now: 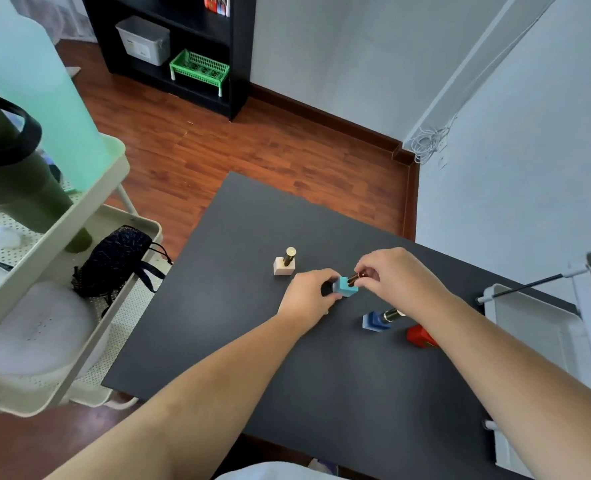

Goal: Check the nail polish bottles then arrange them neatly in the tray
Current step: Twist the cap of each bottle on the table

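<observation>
A light blue nail polish bottle (344, 286) is held over the dark table (287, 358). My left hand (306, 297) grips its square body, and my right hand (396, 277) pinches its gold cap. A cream bottle (284, 265) with a gold cap stands upright just to the left. A dark blue bottle (376, 320) sits below my right wrist, its cap partly hidden. A red bottle (418, 336) lies beside it, half covered by my right forearm. The white tray (529, 327) rests at the table's right edge.
A pale green trolley (79, 237) stands left of the table with a dark pouch (114, 258), a green flask (13, 168) and a white round item. A black shelf with a green basket (198, 67) stands far behind. A wall runs along the right.
</observation>
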### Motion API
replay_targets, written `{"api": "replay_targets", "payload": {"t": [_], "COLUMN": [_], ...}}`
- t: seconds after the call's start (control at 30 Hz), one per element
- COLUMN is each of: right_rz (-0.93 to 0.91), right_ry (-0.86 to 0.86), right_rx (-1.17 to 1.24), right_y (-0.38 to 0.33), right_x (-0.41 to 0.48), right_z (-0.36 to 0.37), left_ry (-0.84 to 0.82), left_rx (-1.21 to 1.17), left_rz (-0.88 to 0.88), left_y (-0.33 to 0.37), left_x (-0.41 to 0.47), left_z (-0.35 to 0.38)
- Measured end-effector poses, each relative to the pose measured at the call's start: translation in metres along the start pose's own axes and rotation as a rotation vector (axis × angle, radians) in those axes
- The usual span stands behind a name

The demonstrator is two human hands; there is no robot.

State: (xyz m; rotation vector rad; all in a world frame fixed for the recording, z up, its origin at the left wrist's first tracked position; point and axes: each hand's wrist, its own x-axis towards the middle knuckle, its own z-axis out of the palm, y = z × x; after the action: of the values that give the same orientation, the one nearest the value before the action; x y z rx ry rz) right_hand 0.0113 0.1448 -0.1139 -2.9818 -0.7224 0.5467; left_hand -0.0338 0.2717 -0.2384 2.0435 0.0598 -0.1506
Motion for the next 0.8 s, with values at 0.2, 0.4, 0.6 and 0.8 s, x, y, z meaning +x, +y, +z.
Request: {"api": "replay_targets", "payload": {"t": [0.2,0.4,0.6,0.8], "right_rz": [-0.02,0.016,0.006,-0.014], "right_ry": [0.006,0.041,0.051,0.023], "right_rx": [0.067,0.022,-0.028,0.068], "right_y": [-0.0002,-0.0002,-0.0017,-0.0022], "right_x": [-0.006,-0.0025,0.0019,0.0009], "right_z": [0.0013,0.0018,0.0014,0.0007], "left_ry": [0.026,0.051,0.056,0.061], "left_rx": [-0.032,-0.001,0.024,0.034], "left_rz": [0.01,0.018,0.018,0.027], "left_y": [-0.0007,-0.0002,-0.0001,0.0014], "left_x": [-0.0001,0.0003,0.0003,0.0005], "left_z": [0.0011,0.0008,0.0006,0.0004]}}
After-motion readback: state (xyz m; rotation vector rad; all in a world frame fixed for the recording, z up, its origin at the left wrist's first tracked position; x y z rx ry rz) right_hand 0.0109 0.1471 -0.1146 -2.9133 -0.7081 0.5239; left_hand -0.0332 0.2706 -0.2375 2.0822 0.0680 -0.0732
